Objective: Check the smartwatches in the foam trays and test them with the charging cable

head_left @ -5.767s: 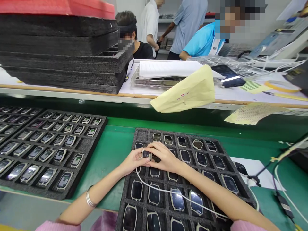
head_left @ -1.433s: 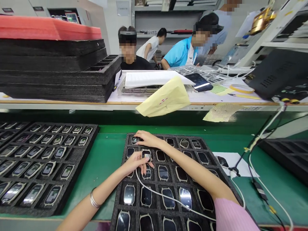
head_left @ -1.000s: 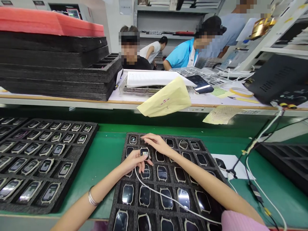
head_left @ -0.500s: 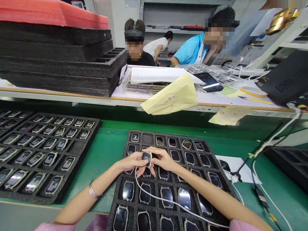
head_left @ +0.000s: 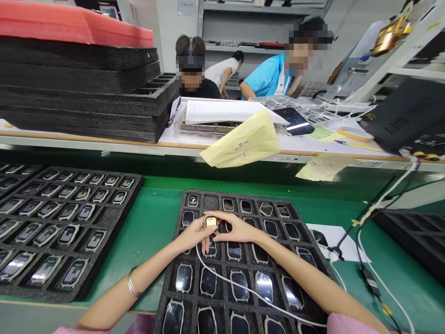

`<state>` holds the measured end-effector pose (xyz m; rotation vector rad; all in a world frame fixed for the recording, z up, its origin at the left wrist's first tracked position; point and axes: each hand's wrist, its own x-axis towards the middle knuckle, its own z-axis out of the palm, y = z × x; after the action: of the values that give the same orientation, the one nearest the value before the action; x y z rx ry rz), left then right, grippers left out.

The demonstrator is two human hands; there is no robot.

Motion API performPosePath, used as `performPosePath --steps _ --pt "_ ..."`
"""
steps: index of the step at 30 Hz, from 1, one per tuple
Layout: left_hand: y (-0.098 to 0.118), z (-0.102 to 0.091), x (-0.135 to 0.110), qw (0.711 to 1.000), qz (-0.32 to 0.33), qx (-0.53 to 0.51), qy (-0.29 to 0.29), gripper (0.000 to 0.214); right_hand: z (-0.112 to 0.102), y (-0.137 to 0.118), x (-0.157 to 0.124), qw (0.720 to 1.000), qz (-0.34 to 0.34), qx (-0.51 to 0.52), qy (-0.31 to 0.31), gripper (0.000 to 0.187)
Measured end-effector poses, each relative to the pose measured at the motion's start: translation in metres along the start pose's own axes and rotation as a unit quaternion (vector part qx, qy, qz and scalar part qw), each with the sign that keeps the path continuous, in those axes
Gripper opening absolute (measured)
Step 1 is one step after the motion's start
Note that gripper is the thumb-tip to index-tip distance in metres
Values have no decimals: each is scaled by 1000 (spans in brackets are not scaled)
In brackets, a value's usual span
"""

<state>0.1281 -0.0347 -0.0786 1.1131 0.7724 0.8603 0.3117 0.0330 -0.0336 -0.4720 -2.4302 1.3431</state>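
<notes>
A small smartwatch body (head_left: pixel 210 222) with a lit yellowish screen is held between both hands above a black foam tray (head_left: pixel 313 253) full of watch bodies. My left hand (head_left: pixel 193 233) pinches it from the left and my right hand (head_left: pixel 233 227) closes on it from the right. A white cable (head_left: pixel 243 288) runs from under the watch across the tray towards the lower right. At the tray's far left corner lies a watch (head_left: pixel 192 200) with a lit screen, and the pocket (head_left: pixel 210 202) beside it is vacant.
A second foam tray (head_left: pixel 114 218) of lit watches lies to the left on the green belt (head_left: pixel 156 222). Behind are stacked black foam trays (head_left: pixel 86 93), yellow paper (head_left: pixel 243 141), a tablet (head_left: pixel 295 120) and several people. Cables (head_left: pixel 368 278) trail at right.
My right hand reached to the tray's far left corner, left a lit watch there, and came back to the watch in my left hand. That watch's screen now glows yellowish.
</notes>
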Motion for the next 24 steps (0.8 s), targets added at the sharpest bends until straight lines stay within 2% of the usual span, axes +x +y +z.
performPosePath --steps 2,6,9,11,15,20,21,24 --pt "-2 -1 1 1000 1 5 6 53 9 2 0 998 -15 -46 27 69" --pt "-1 -3 -2 1000 -6 18 8 50 18 -1 -1 976 -47 -187 99 53" --pt "2 -1 -3 1000 -11 12 15 53 11 -6 -1 958 -55 -270 83 48" --pt "6 1 -3 1000 -16 -2 19 56 3 -4 3 960 -43 -266 77 46" --pt "12 4 -1 999 -30 -36 21 53 -7 14 21 958 11 -262 120 39" --pt "10 2 0 996 -37 -70 41 49 -11 26 37 938 53 -325 107 58" --pt "9 2 0 995 -37 -77 48 49 -15 25 36 935 58 -335 99 57" --pt "9 2 0 992 -45 -97 68 50 -33 17 23 924 89 -361 89 36"
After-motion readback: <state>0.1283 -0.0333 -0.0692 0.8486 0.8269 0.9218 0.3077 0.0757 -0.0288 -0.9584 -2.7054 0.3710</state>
